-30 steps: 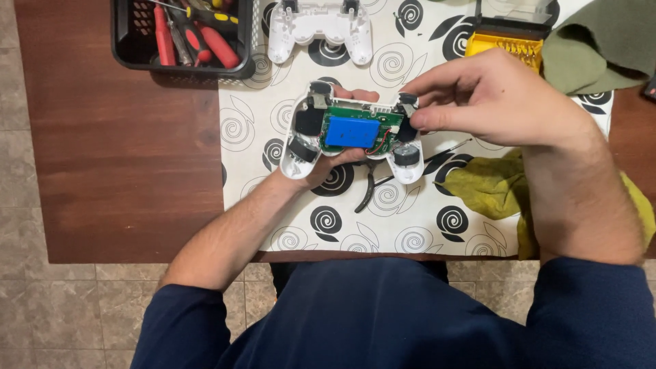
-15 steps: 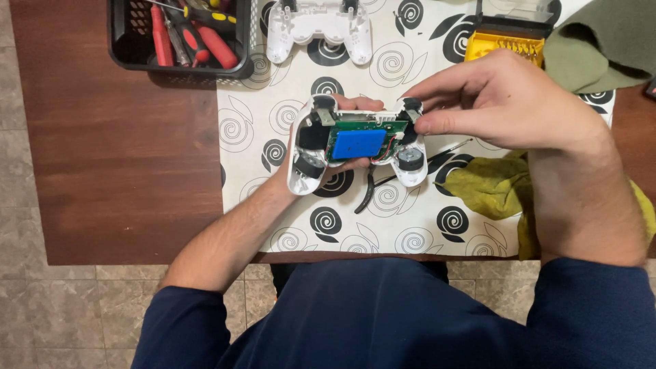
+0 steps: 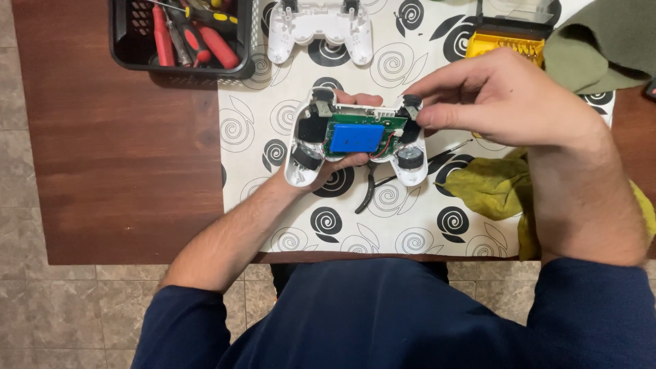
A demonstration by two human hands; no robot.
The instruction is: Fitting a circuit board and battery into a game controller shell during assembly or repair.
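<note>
White opened game controller shell [image 3: 301, 160] with its blue battery [image 3: 356, 137] sat cradled in the left hand [image 3: 342, 164] — right hand [image 3: 495, 102] pinched its top-right corner, mid-teardown probably — next move needed a gentle pull.

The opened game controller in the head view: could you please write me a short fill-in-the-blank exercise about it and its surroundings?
1. The battery on the opened controller is ____ in colour.
2. The left hand holds the controller from ____.
3. The black basket holds tools with ____ handles.
4. The separate white shell lies on the patterned mat, ____ the held controller in the picture.

Missing words: blue; underneath; red; above
</note>
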